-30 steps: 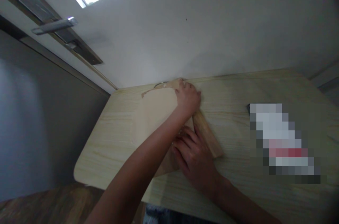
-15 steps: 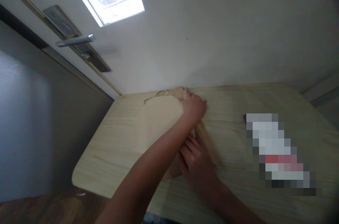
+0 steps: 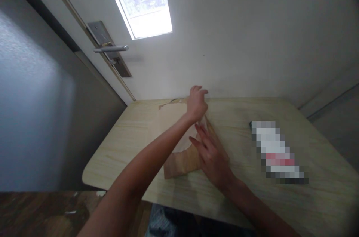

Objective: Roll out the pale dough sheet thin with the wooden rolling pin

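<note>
A wooden board (image 3: 181, 164) with a block-like grain lies on the table, partly covered by a pale, paper-like sheet (image 3: 172, 121). The sheet's far left corner has a ragged brown edge. My left hand (image 3: 198, 102) is raised over the board's far right part, fingers loosely bent and apart, with no object visible in them. Closer to me, my right hand (image 3: 214, 158) rests along the board's right side, its fingers spread over the sheet's edge. My left forearm hides part of the sheet and board.
The light wood table (image 3: 117, 147) meets a white door (image 3: 238, 42) at its far edge. A thin curved wire (image 3: 176, 99) shows behind the board. A blurred-out phone-shaped object (image 3: 276, 153) lies at right. A door handle (image 3: 110, 48) juts out at upper left.
My left hand has lifted from the board's far right corner, its fingers loosening. My right hand's fingers have spread out. The camera view has shifted, and more of the board's near end shows.
</note>
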### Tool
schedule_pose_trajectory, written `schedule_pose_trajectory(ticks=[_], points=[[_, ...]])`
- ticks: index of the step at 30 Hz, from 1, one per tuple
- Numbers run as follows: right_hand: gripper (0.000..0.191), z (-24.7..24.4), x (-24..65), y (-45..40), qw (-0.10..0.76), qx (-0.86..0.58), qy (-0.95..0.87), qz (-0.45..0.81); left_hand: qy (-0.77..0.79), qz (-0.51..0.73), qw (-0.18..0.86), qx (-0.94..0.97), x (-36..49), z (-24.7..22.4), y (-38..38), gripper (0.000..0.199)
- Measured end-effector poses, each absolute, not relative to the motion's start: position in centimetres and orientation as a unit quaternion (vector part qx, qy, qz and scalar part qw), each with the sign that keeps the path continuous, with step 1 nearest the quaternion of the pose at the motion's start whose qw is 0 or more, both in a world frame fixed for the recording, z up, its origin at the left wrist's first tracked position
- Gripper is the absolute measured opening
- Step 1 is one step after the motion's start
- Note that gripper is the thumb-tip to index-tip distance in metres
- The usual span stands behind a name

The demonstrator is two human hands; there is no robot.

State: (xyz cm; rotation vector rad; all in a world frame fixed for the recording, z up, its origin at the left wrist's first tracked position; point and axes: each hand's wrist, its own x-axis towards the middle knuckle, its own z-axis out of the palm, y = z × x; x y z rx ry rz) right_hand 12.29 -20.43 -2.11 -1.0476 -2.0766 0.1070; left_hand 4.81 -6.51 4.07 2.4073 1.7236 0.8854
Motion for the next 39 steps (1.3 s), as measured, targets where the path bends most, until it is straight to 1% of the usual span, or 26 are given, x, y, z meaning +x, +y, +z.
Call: schedule_pose_trajectory(ticks=[4,8,10,12,13,15,17,20,25,28,34,37,39], points=[[0.046,-1.3,13.3,-19.8,0.362,-0.427,-0.828,0.035,0.594,0.370,-0.011,0.714,0.7,5.2,-8.4,0.039],[0.052,-1.1,13.8,-18.5,0.299,-0.444,-0.845,0.002,0.661,0.393,-0.012,0.639,-3.7,3.5,-11.3,0.029],[0.048,-1.1,13.7,-18.0,0.258,-0.439,-0.860,-0.019,0.692,0.351,0.008,0.631,-5.2,2.0,-12.7,0.028],[0.042,-1.2,13.5,-17.6,0.224,-0.440,-0.869,-0.032,0.704,0.265,0.038,0.658,-5.9,0.9,-14.0,0.028],[0.039,-1.4,13.4,-17.5,0.215,-0.447,-0.868,-0.037,0.701,0.211,0.034,0.680,-6.1,0.4,-14.5,0.030],[0.035,-1.7,13.1,-17.2,0.209,-0.468,-0.857,-0.044,0.684,0.127,-0.016,0.719,-5.9,0.0,-15.3,0.038],[0.038,-2.1,12.8,-16.8,0.206,-0.491,-0.845,-0.046,0.653,0.077,-0.065,0.751,-5.4,-0.1,-15.4,0.047],[0.045,-2.2,12.5,-15.6,0.188,-0.527,-0.828,-0.049,0.606,0.056,-0.077,0.790,-4.7,-0.1,-13.9,0.051],[0.052,-1.6,12.2,-12.0,0.157,-0.597,-0.784,-0.071,0.610,0.105,-0.091,0.780,-3.2,-0.5,-9.2,0.045],[0.049,-1.3,12.2,-9.5,0.146,-0.631,-0.758,-0.077,0.630,0.124,-0.091,0.761,-2.2,-0.5,-6.6,0.047],[0.040,-0.7,12.3,-5.8,0.156,-0.670,-0.724,-0.061,0.661,0.098,-0.032,0.743,-1.4,-0.1,-2.8,0.056],[0.037,-0.4,12.3,-4.7,0.155,-0.681,-0.715,-0.045,0.690,0.087,-0.013,0.718,-1.2,-0.2,-1.9,0.057],[0.037,-0.3,12.3,-4.3,0.152,-0.682,-0.714,-0.038,0.690,0.093,-0.021,0.718,-1.2,-0.3,-1.7,0.055]])
